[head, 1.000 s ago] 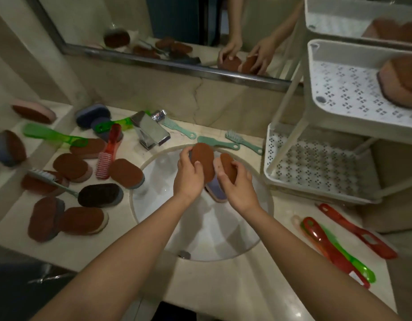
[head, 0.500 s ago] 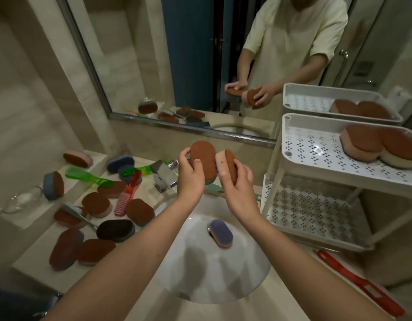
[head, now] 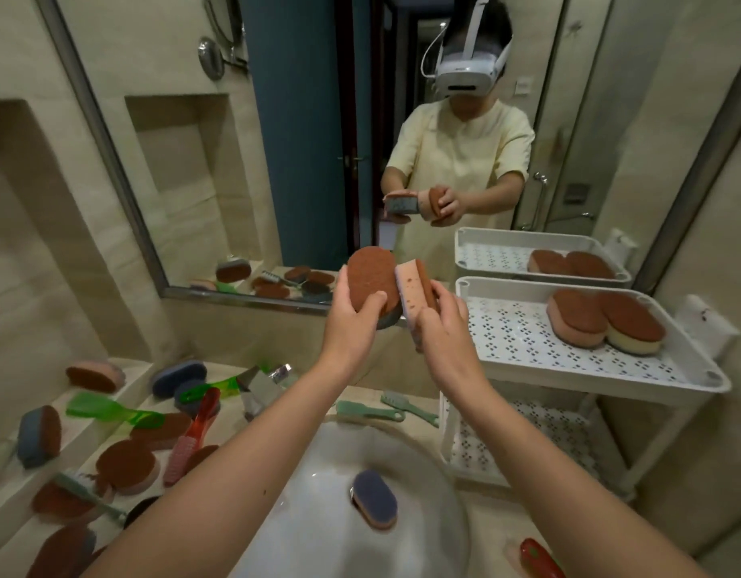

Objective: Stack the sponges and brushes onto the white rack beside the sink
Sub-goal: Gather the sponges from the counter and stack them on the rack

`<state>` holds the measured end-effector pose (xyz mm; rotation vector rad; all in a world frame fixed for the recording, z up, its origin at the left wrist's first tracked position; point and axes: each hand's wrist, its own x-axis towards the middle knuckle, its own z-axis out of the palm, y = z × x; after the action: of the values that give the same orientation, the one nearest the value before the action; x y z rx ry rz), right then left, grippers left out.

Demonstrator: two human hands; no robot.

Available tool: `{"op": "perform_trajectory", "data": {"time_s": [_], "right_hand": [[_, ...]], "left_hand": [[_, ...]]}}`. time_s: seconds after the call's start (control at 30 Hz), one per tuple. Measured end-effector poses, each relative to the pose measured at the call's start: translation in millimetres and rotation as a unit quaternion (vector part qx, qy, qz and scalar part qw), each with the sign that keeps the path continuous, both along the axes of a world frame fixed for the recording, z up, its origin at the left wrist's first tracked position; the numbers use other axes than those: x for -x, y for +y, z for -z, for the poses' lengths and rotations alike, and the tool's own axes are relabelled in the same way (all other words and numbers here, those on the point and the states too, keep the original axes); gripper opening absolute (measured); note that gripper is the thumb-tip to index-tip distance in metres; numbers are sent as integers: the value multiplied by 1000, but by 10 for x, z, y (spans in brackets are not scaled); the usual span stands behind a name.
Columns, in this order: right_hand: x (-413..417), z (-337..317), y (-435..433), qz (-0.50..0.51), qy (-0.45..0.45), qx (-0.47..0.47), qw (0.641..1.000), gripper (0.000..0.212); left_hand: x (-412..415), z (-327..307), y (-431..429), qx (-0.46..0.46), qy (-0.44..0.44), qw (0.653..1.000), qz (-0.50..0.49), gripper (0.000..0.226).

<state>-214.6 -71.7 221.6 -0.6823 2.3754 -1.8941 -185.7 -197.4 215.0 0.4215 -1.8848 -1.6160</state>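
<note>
My left hand (head: 352, 317) grips a brown-topped sponge with a grey base (head: 371, 277), held up above the sink. Beside it my right hand (head: 437, 314) grips a pink sponge with a brown top (head: 408, 292), its side touching the first. Both are level with the upper shelf of the white rack (head: 527, 340), just left of its near corner. Two brown-topped sponges (head: 602, 321) lie at the back right of that shelf. The lower shelf (head: 540, 435) shows nothing on its visible part. One blue-topped sponge (head: 375, 498) rests in the sink basin (head: 318, 515).
Several sponges (head: 127, 465) and brushes lie on the counter and ledge at the left, among them a red brush (head: 193, 431) and green brush (head: 110, 408). Two teal brushes (head: 385, 408) sit behind the sink by the tap (head: 260, 387). A red brush (head: 540, 561) lies at the right front.
Both hands have lifted the two sponges out of the sink basin up to the height of the rack's upper shelf. My view has tilted upward toward the mirror.
</note>
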Motion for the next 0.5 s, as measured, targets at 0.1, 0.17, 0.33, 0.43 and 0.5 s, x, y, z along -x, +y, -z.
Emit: {"op": "perform_trajectory", "data": {"time_s": [0.1,0.17,0.33,0.43,0.5], "right_hand": [[152,-107,199,30,22,-2,999,72],[235,-156,337,45,39,0,998,71],[419,-195,702,86,65,-2,994,61],[524,-157,897,99,62,-17,993,49],[598,-150,1006,106,60,-36,992,50]], "left_hand": [[126,-111,178,18,-1,998,63,82],[227,-165,305,45,-3,994,103,88],[483,-216,606,111,-45,981,150,103],[640,-181,787,104,-37,986,123,86],[732,-152,889,102,-35,988,115,65]]}}
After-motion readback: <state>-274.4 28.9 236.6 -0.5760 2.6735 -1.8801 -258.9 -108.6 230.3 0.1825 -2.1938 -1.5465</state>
